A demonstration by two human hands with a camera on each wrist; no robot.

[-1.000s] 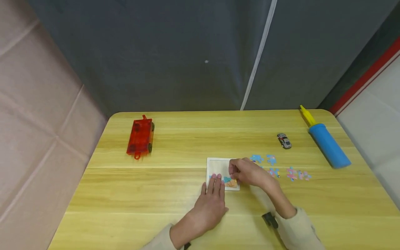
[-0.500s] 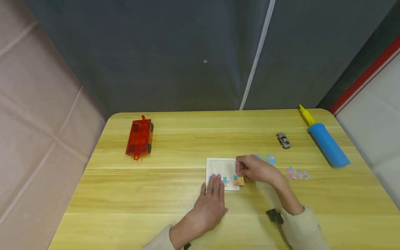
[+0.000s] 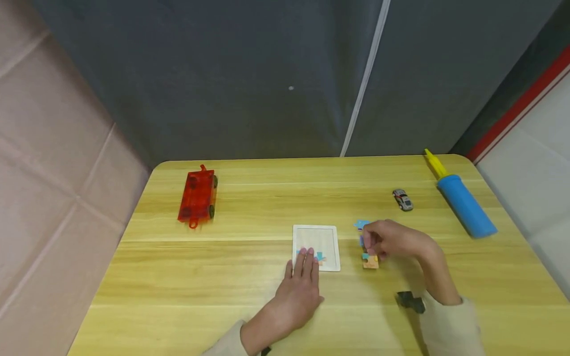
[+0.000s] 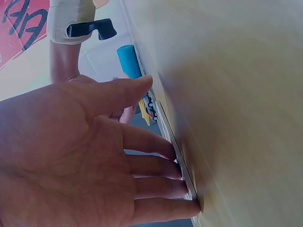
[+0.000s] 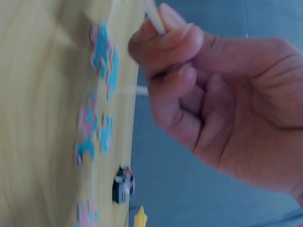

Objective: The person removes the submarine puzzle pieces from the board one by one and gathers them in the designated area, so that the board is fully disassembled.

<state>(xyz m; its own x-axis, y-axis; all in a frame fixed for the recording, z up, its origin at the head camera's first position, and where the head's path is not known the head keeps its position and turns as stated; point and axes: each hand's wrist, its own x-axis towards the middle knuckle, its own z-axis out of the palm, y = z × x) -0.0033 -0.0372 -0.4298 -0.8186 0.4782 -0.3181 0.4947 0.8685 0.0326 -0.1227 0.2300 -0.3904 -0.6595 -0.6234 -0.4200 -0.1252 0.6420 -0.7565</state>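
My left hand (image 3: 297,294) rests its straight fingers on the lower part of a white-rimmed puzzle board (image 3: 319,238). Beneath and beside those fingertips a bit of blue-and-orange puzzle (image 3: 320,257) shows; the rest is covered. In the left wrist view, the fingertips (image 4: 168,198) touch the board's edge. To the right of the board, my right hand (image 3: 398,240) pinches an orange-and-teal puzzle piece (image 3: 370,262) between thumb and fingers; in the right wrist view only its pale edge (image 5: 155,18) shows. Loose blue-and-pink puzzle pieces (image 5: 100,49) lie near this hand, partly hidden by it in the head view.
Behind the right hand is a small silver toy car (image 3: 403,200). A blue pump with a yellow nozzle (image 3: 467,206) lies at the table's right side. On the far left sits a red toy wagon (image 3: 197,196). A dark partition (image 3: 249,84) borders the back edge.
The right hand has lifted the orange-and-teal puzzle piece off the board and carried it right, over the loose pieces. The left hand has stayed on the board.
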